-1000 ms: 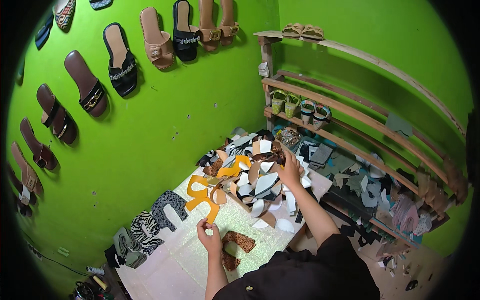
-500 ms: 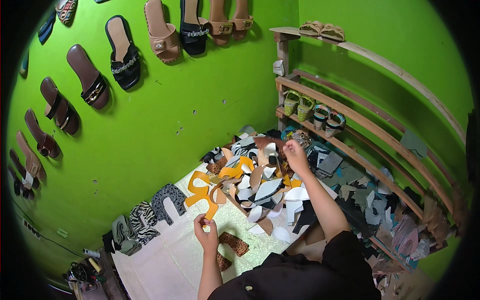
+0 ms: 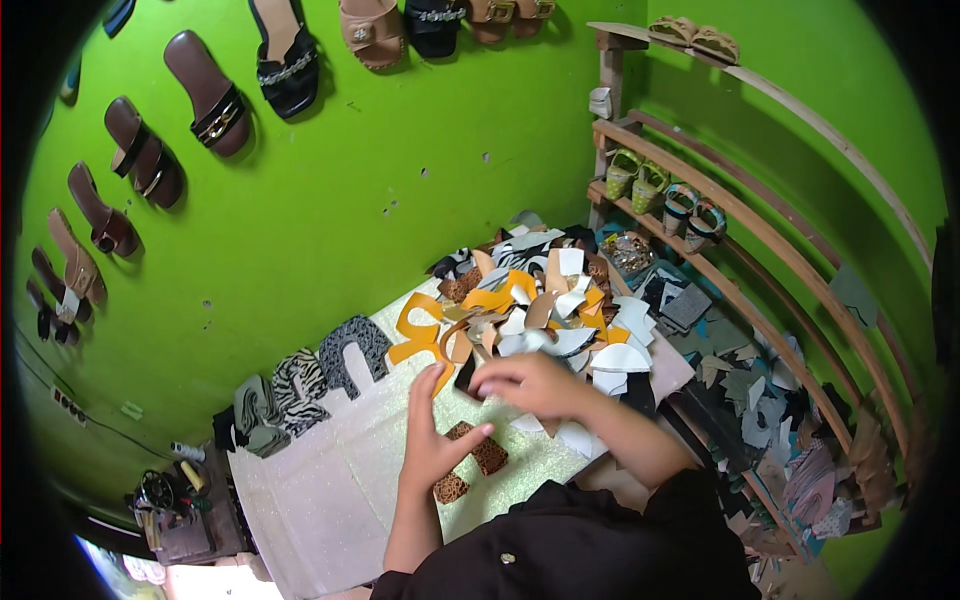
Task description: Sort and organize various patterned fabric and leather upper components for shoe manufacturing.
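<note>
We see the left hand [image 3: 438,448] over the table [image 3: 330,490], its thumb and fingers spread well apart, the thumb passing in front of a leopard-print piece [image 3: 489,456] that lies beneath. The fingertips overlap the end of a yellow-orange piece [image 3: 412,350], and we cannot tell whether they touch it. The right hand [image 3: 535,387] reaches in from the right with its fingers bent and clamped on a dark piece [image 3: 466,379], which hangs just beside the left fingertips. Behind the hands we have a heap of cut scraps [image 3: 541,309] in white, tan, yellow and animal print. Along the wall side of the table we find a speckled grey curved piece [image 3: 347,343], zebra-print pieces [image 3: 296,384] and folded grey-green pieces [image 3: 256,405] in a row. Sandals [image 3: 216,124] hang on the green wall [image 3: 330,210], and a wooden rack [image 3: 748,193] stands to the right.
</note>
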Demonstrator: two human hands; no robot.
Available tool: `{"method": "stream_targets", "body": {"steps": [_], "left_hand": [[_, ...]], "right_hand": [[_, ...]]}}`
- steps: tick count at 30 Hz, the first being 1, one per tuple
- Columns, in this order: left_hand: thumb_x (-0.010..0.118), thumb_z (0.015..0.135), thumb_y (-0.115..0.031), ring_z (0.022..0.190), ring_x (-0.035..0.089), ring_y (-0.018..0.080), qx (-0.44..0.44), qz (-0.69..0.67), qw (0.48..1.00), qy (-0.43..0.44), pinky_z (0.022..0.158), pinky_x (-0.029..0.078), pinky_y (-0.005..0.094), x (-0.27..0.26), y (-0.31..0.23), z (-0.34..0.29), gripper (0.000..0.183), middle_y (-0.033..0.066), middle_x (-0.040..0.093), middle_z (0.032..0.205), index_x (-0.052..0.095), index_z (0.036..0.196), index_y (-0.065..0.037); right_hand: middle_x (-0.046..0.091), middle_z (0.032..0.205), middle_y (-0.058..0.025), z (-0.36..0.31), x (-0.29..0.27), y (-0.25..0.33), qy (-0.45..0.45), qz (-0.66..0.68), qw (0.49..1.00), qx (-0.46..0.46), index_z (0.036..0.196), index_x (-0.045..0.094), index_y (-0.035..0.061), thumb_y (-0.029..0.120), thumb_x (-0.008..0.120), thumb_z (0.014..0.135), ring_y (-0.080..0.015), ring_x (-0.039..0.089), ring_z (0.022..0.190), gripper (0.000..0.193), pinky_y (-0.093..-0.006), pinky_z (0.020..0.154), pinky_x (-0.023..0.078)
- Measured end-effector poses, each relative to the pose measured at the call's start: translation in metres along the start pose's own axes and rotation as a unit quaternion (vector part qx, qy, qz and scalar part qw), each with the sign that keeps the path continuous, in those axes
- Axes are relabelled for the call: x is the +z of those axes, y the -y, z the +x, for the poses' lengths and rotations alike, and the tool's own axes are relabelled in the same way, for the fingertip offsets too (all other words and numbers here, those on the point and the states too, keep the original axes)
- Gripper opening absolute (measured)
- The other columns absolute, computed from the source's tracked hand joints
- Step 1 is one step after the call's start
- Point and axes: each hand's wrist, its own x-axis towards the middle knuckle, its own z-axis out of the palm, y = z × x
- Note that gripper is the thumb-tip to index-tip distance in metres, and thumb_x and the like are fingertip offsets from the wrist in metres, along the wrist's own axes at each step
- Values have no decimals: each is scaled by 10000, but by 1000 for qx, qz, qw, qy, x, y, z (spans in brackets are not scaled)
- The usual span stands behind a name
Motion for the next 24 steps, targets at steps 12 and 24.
{"method": "stream_targets", "body": {"steps": [12,24], "left_hand": [[548,893,-117,633,524,62,-303,-272,905,122,547,413,203,-7,45,-23,190,13,581,702,631,996,18],[591,850,-64,671,566,105,-266,-258,929,-4,587,456,226,-39,40,-43,132,53,617,759,638,939,21]], "right_hand": [[553,910,-40,-41,60,-61,9,196,978,72,1172,457,47,73,648,786,-102,551,852,432,-261,771,445],[601,904,-72,-68,60,-120,123,-52,971,199,1042,560,63,67,594,758,-190,589,778,286,-285,687,453]]}}
